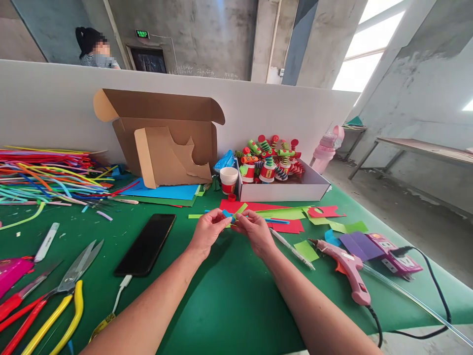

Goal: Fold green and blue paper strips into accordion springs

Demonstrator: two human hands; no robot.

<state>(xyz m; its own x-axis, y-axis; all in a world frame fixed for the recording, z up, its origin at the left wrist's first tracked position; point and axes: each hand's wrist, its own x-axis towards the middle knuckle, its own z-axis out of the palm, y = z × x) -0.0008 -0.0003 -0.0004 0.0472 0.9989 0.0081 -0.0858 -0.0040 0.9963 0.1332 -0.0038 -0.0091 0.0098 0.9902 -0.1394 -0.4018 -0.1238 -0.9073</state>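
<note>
Fingertips do all the fine work here: the left hand has its grip closed on a narrow blue paper strip, and the right hand has its grip closed on a narrow light-green paper strip. Both strips are held between the two hands, above the green tabletop, in front of the flat red paper sheet. They seem to meet near the thumbs, though exactly how they overlap is too small to tell.

With pieces this slim, a light pinch right beside the meeting point should serve best; gripping farther out would let the strips twist or skew. One hand ought to act as the steady clamp while the other moves, with edges squared before any crease is pressed, since a slightly crooked fold would likely carry through to later ones. Too hard a squeeze could buckle the paper.

The white pen lies just beside the right hand, with the small light-green paper square next to it. Farther to the right, the pink glue gun rests on its side, so the right forearm is best held clear of its nozzle, which may be hot.
</note>
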